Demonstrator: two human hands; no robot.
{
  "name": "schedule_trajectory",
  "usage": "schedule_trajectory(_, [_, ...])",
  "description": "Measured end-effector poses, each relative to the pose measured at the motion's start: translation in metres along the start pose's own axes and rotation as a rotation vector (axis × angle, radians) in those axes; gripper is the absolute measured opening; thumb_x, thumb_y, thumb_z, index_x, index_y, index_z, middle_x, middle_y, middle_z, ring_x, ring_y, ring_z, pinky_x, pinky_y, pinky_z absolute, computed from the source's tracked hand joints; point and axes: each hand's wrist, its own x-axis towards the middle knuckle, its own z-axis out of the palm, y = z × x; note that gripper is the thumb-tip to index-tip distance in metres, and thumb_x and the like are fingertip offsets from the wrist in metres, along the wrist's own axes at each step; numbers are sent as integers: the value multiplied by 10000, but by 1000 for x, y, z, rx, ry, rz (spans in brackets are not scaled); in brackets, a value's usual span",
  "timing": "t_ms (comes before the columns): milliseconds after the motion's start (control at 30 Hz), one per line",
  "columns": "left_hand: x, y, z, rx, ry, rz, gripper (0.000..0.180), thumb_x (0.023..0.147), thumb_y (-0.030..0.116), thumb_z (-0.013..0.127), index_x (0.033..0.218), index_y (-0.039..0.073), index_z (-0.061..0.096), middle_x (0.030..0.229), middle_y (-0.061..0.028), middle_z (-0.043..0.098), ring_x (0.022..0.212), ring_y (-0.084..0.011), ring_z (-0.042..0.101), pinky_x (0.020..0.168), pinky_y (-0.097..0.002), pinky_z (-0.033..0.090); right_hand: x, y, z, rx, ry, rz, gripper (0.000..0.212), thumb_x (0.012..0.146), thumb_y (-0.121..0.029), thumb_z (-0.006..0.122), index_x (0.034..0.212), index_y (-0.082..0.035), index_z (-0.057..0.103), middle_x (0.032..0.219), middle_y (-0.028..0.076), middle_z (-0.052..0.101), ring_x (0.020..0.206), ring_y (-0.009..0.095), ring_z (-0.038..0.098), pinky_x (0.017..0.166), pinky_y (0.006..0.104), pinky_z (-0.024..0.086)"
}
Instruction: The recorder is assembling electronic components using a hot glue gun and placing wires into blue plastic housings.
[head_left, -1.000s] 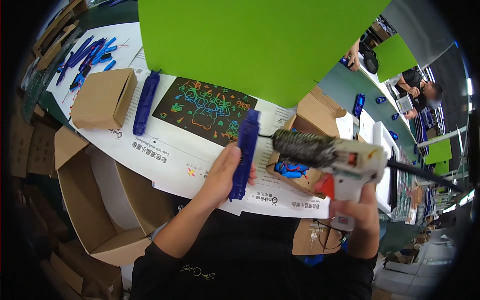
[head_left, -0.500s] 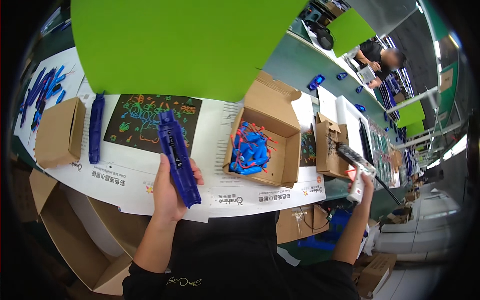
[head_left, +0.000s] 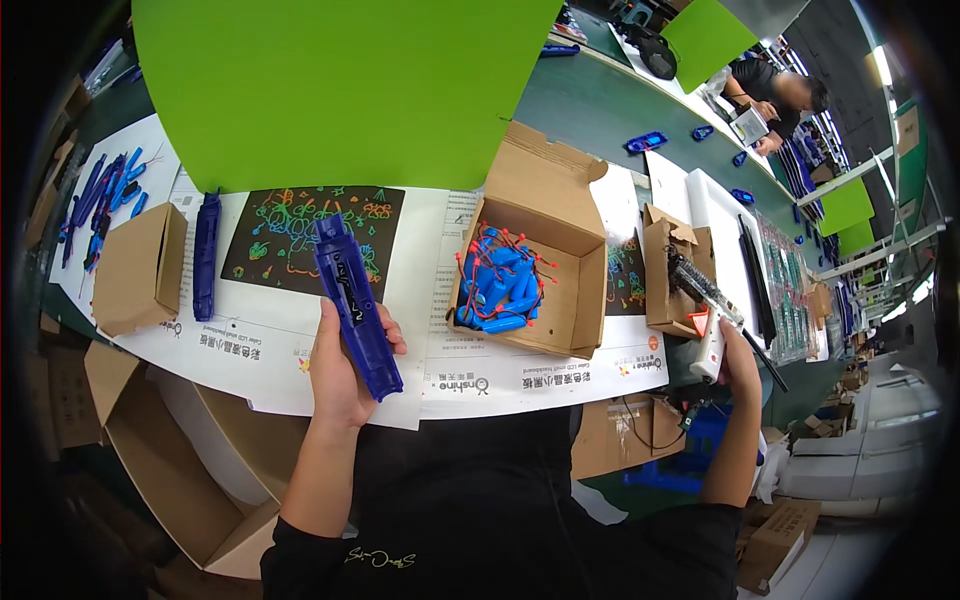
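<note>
A dark blue elongated plastic shell rests in my left hand. Its hollow inner side faces up, with black marks or parts in the upper half, and my fingers wrap its lower part. Far to the right, my right hand is at the handle of a white hot glue gun with an orange-red trigger. Its front end reaches into a small cardboard box; some of my right fingers are hidden behind the gun. Between my hands stands an open carton holding several blue cylindrical batteries with red-tipped wires.
Another blue shell lies left, beside a closed cardboard box. More blue parts lie beyond it. A green panel stands behind a dark picture sheet. A co-worker sits at far right; a large carton is at lower left.
The view has shifted a little, so the table contents appear displaced. The glue gun's front end sits slightly deeper in the small box. My left hand still holds the shell.
</note>
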Motion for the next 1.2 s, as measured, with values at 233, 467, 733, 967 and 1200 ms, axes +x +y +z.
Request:
schedule_trajectory(233, [4,-3,2,40,-24,0,488,988,413,234,1225,27,416,793,-70,519,709,-165,527,660,-311,462,-114,-114,57,-420,99,-956,201,842,-179,586,740,-8,613,638,66,575,550,171,570,485,309,458])
schedule_trajectory(467, [-3,-2,3,126,-4,17,480,982,427,264,1230,51,429,769,-56,511,689,-152,517,645,-295,456,-109,-157,175,-830,-392,-1326,175,773,-134,617,940,-90,639,919,86,621,814,279,613,684,383,501])
schedule_trajectory(733, [-2,-3,-4,155,-43,-2,383,990,373,282,1078,44,457,836,-89,561,731,-161,577,671,-314,512,-94,-155,196,-962,-421,-1361,188,746,-154,634,924,-94,633,872,102,628,784,293,629,674,406,509])
schedule_trajectory(967, [1,1,-3,153,-59,-47,386,986,388,294,1049,49,469,836,-88,562,737,-161,579,671,-316,515,-99,-146,184,-835,-299,-1277,291,758,-94,618,1049,-101,621,848,119,655,740,308,627,643,388,500])
schedule_trajectory(1200, [-1,0,-3,189,-67,-52,397,983,399,297,1036,46,473,847,-88,568,753,-158,584,668,-297,507,-101,-165,159,178,-667,-629,310,822,-102,612,1114,-29,536,899,86,656,567,34,509,483,176,398])
